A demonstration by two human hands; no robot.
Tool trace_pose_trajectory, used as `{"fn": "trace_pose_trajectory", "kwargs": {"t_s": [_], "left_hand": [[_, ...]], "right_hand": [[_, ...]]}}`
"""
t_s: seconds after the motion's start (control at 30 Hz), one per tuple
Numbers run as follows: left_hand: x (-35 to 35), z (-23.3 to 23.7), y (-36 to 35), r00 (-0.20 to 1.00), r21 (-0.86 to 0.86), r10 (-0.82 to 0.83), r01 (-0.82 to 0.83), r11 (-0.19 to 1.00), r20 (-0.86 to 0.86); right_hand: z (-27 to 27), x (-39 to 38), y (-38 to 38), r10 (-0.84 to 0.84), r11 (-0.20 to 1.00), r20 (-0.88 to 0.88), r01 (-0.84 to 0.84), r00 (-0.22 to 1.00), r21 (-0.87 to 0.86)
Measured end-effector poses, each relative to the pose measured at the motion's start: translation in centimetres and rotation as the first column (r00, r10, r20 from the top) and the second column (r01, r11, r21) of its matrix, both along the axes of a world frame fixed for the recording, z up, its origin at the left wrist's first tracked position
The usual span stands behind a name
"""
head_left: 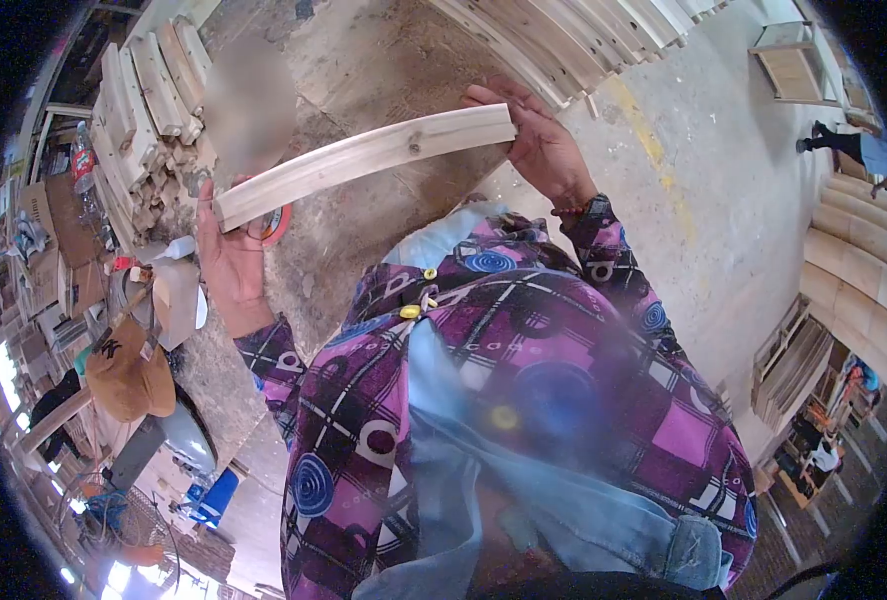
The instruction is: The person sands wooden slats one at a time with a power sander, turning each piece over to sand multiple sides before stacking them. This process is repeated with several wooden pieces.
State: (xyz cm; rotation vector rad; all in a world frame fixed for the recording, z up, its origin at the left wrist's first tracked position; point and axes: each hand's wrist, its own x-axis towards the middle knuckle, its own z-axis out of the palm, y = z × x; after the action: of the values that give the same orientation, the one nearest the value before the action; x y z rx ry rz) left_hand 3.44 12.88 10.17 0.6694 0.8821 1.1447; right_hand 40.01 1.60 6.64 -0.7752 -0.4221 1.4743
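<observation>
A woodshop with a concrete floor (684, 200), timber piled all round, and the person stands over it in a purple patterned shirt (524, 370). Just beyond the chest, both hands are up and busy. The left hand (229, 255) is wrapped round the lower end of a curved wooden slat (364, 160), thumb over the edge. The right hand (539, 140) clasps the higher end, fingers curled behind it. The slat hangs in the air between them, tilted, clear of the floor. It looks light enough for two easy grips, stiff with a set bow, with a knot near the right end. The raw edges may give splinters, so an end in each hand seems the sensible hold. Behind the left hand sits a red-rimmed roll (279, 225). Left of that lie a brown cap (129, 365) and cardboard boxes (49, 215), contents too cluttered to tell. Further off is a stack of slats (149, 110), and far right an open wooden frame (794, 65) that seems to hold nothing.
</observation>
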Motion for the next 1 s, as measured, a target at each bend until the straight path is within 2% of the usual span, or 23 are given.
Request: {"fn": "trace_pose_trajectory", "kwargs": {"t_s": [0.07, 0.17, 0.2, 0.27, 0.3, 0.37, 0.4, 0.47, 0.57, 0.6, 0.63, 0.67, 0.73, 0.77, 0.8, 0.87, 0.9, 0.93, 0.97, 1.0], "left_hand": [[-0.6, -0.8, 0.6, 0.981, -0.024, -0.046, 0.052, 0.998, 0.188], [-1.3, -1.0, 1.2, 0.98, -0.053, -0.023, 0.034, 0.998, 0.195], [-1.3, -0.8, 1.4, 0.983, -0.044, -0.004, 0.012, 0.999, 0.181], [-0.4, -0.6, 1.5, 0.982, -0.032, -0.048, 0.055, 0.998, 0.185], [0.1, -0.4, 1.5, 0.986, -0.017, -0.025, 0.029, 0.999, 0.162], [0.1, 0.0, 1.7, 0.969, -0.065, -0.003, 0.019, 0.998, 0.247], [-0.2, -0.1, 1.8, 0.972, -0.048, 0.01, 0.001, 0.999, 0.237], [0.4, -0.9, 2.0, 0.957, -0.057, -0.019, 0.037, 0.998, 0.288], [0.9, -2.6, 2.2, 0.913, -0.178, 0.058, 0.016, 0.984, 0.405], [1.3, -2.8, 2.1, 0.892, -0.138, -0.01, 0.081, 0.987, 0.452], [2.0, -3.2, 1.8, 0.867, -0.097, -0.072, 0.137, 0.986, 0.493], [3.1, -3.6, 0.8, 0.805, -0.084, -0.149, 0.239, 0.967, 0.574], [5.3, -4.6, -0.2, 0.708, -0.038, -0.255, 0.37, 0.928, 0.659], [6.6, -5.5, -0.8, 0.775, -0.085, -0.307, 0.418, 0.904, 0.553], [7.6, -5.7, -1.3, 0.83, -0.132, -0.356, 0.448, 0.884, 0.43], [10.0, -4.6, -1.9, 0.807, -0.07, -0.439, 0.503, 0.861, 0.396], [11.2, -4.1, -1.8, 0.786, -0.009, -0.505, 0.543, 0.84, 0.356], [12.1, -3.9, -1.5, 0.807, -0.091, -0.51, 0.556, 0.826, 0.298], [13.2, -3.9, -0.9, 0.806, -0.152, -0.538, 0.58, 0.8, 0.246], [13.6, -4.6, -0.5, 0.815, -0.167, -0.525, 0.569, 0.805, 0.245]], "right_hand": [[0.1, 0.1, -0.2, 0.033, 0.999, 0.024, -0.032, 0.999, -0.009], [-0.1, -0.4, -0.1, -0.015, 1.0, 0.085, 0.017, 0.996, -0.026], [-0.5, -0.2, -0.1, -0.002, 1.0, 0.003, 0.002, 1.0, 0.005], [-0.5, 0.1, -0.3, 0.026, 1.0, 0.103, -0.024, 0.994, -0.018], [-0.6, 0.2, -0.5, 0.056, 0.997, 0.14, -0.048, 0.989, -0.056], [-1.3, 0.2, -0.6, 0.115, 0.986, 0.194, -0.089, 0.974, -0.137], [-1.8, 0.2, -0.5, 0.129, 0.987, 0.186, -0.108, 0.974, -0.12], [-1.9, 1.2, -1.0, 0.395, 0.894, 0.397, -0.247, 0.829, -0.373], [-1.4, 0.8, -1.8, 0.464, 0.845, 0.366, -0.279, 0.807, -0.457], [0.2, 0.0, -2.2, 0.449, 0.846, 0.391, -0.242, 0.803, -0.475], [-0.8, 0.1, -2.7, 0.439, 0.875, 0.523, -0.214, 0.731, -0.435], [-2.2, 0.4, -3.9, 0.423, 0.864, 0.304, -0.28, 0.853, -0.418], [-0.2, -0.5, -5.0, 0.345, 0.885, 0.089, -0.292, 0.934, -0.362], [0.5, -0.9, -5.2, 0.338, 0.905, 0.055, -0.309, 0.939, -0.293], [-0.7, -1.4, -5.5, 0.31, 0.907, 0.09, -0.267, 0.946, -0.326], [-1.9, -1.3, -6.0, 0.356, 0.862, -0.046, -0.347, 0.933, -0.369], [-3.3, -1.8, -6.9, 0.316, 0.903, 0.142, -0.251, 0.938, -0.35], [-4.2, -2.6, -7.9, 0.254, 0.937, 0.334, -0.145, 0.908, -0.319], [-3.4, -3.7, -8.7, 0.134, 0.982, 0.572, -0.032, 0.809, -0.184], [-2.3, -4.3, -9.4, -0.007, 0.998, 0.776, 0.058, 0.631, -0.038]]}}
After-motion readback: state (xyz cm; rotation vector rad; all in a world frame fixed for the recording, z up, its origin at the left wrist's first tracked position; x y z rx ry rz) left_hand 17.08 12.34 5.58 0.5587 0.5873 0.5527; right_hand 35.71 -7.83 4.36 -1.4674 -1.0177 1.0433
